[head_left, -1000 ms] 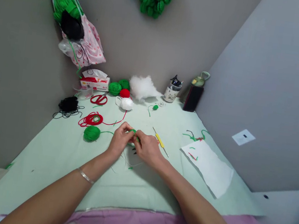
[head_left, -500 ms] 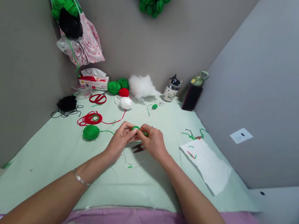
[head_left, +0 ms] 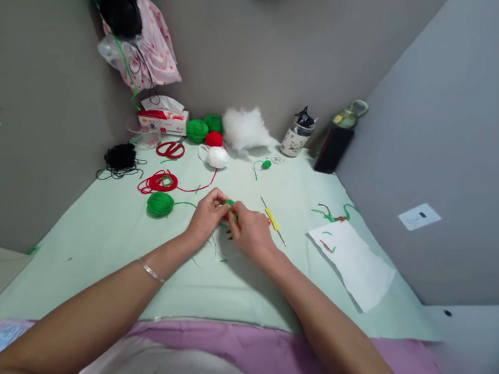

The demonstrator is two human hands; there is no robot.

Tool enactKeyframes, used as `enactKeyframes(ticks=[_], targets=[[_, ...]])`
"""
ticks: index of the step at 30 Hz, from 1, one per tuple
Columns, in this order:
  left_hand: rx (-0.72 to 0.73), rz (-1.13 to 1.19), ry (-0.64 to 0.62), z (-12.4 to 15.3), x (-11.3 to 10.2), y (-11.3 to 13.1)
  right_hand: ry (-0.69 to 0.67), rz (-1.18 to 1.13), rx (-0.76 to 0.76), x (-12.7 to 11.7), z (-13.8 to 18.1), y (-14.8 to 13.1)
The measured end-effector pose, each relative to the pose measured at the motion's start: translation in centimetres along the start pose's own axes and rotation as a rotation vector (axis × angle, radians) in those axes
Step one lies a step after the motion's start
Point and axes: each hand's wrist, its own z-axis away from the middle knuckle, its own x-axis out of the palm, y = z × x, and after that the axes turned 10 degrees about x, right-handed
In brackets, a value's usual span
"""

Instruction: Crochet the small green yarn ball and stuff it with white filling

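Because both hands (head_left: 250, 231) grip the green yarn piece (head_left: 229, 203) between them, most of its shape is hidden.

Two hands (head_left: 208, 213), three large green yarn balls (head_left: 159, 204), one yellow-handled hook (head_left: 273, 219)

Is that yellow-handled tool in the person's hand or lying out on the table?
Out of hand: the yellow-handled tool lies on the table beside the right hand, its whole length showing, both ends uncovered.

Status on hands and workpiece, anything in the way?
Left hand, right hand: both pinching small green piece. Piece mostly hidden by fingers. Yellow-handled hook lies close beside right hand.
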Motion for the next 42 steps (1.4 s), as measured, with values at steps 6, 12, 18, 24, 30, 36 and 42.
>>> enactKeyframes(ticks=[6,12,18,24,30,36,42], targets=[[-0.028,0.107,-0.022,0.4,0.0,1.3,0.05,0.024,-0.021,-0.2,-0.7,1.2],[-0.001,0.184,-0.051,0.9,0.6,1.9,0.119,-0.067,0.052,-0.5,-1.2,1.8],[0.049,0.161,-0.042,0.7,0.6,1.4,0.102,-0.139,0.05,-0.7,-1.3,1.9],[0.125,0.064,0.051,0.1,0.4,0.7,0.061,-0.116,0.01,0.3,-0.2,0.2],[0.175,0.071,0.093,0.6,0.5,1.5,0.09,-0.118,-0.032,0.6,0.3,-0.2],[0.21,0.089,0.099,1.0,0.8,2.4,0.125,-0.15,-0.041,0.2,0.4,0.4],[0.224,0.083,0.13,0.8,0.8,2.4,0.133,-0.171,-0.06,1.2,0.4,-0.2]])
